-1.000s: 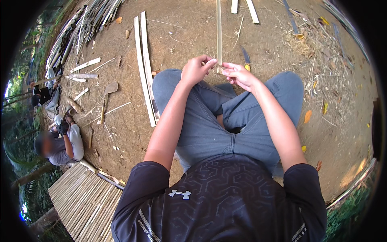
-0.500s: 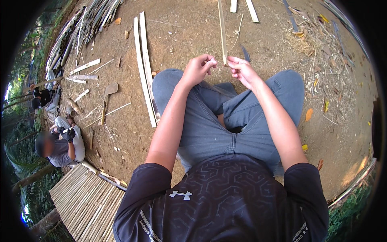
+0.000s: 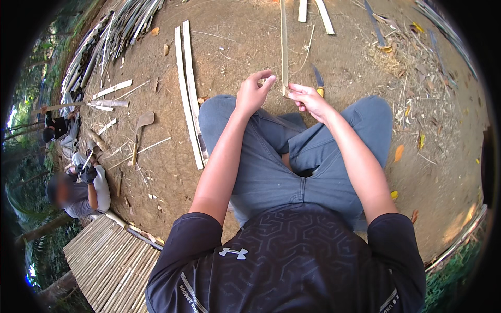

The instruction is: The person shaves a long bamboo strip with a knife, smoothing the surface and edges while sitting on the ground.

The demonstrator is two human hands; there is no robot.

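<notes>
A long, thin bamboo strip (image 3: 284, 47) stretches away from me, its near end above my crossed legs. My right hand (image 3: 313, 101) pinches that near end between thumb and fingers. To the left of the strip, my left hand (image 3: 253, 94) is held up with nothing in it, thumb and fingers curved and apart. Just beyond my right hand a knife (image 3: 317, 78) with a dark blade and a yellow handle end lies on the ground; my hand partly covers the handle side.
Two long split bamboo pieces (image 3: 187, 88) lie left of my knee, shorter ones (image 3: 324, 18) ahead. A dark blade (image 3: 374, 23) lies far right. Further left are a wooden-handled flat tool (image 3: 141, 128), a bamboo pile (image 3: 125, 26), a slatted bamboo platform (image 3: 115, 261) and a seated person (image 3: 83, 185) wearing gloves.
My left hand has opened its fingers and sits slightly farther from the strip. The strip's near end has shifted a little left and toward me. More of the knife's handle now shows.
</notes>
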